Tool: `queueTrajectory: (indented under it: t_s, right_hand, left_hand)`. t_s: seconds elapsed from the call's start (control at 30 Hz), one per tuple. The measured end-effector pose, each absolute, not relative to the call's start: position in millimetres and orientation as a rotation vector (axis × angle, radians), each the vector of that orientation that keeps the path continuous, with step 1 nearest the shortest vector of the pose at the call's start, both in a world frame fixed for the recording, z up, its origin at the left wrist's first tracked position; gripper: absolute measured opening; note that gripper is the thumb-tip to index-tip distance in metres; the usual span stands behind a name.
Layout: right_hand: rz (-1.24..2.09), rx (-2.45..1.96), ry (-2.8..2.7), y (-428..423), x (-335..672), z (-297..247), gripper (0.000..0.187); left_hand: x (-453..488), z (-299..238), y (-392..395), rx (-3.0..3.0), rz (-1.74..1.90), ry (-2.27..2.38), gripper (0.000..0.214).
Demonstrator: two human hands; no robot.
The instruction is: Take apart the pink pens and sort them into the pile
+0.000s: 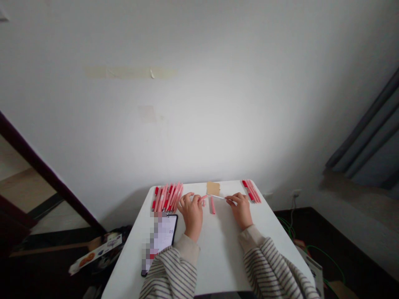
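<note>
My left hand (191, 209) is closed in a pinch on a small pink pen piece (203, 199) near the middle of the white table (218, 257). My right hand (240, 207) pinches a thin white refill (220, 197) that points left toward the pink piece. A loose pink pen barrel (213, 205) lies on the table between the two hands. Both arms wear striped sleeves.
A pile of several pink and red pens (166, 197) lies at the table's far left, a smaller group (251, 190) at the far right. A tan card (213, 188) sits at the back edge. A phone (160, 241) lies by my left forearm. Boxes and cables clutter the floor.
</note>
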State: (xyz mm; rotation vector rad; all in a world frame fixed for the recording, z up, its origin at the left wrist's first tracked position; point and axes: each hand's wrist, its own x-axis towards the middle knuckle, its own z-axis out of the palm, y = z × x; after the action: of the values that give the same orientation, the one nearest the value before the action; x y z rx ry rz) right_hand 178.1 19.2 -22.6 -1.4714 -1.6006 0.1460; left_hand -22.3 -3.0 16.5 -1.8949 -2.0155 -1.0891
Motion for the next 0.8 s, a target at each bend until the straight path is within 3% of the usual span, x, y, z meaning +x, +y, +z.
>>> queueTrajectory:
  t_s: [0.8]
  right_hand:
    - [0.138,-1.486,-1.573,20.9,179.0,-24.9,0.025]
  left_hand:
    - [-21.6,10.5,0.1,-1.772,-0.823,-2.097,0.034]
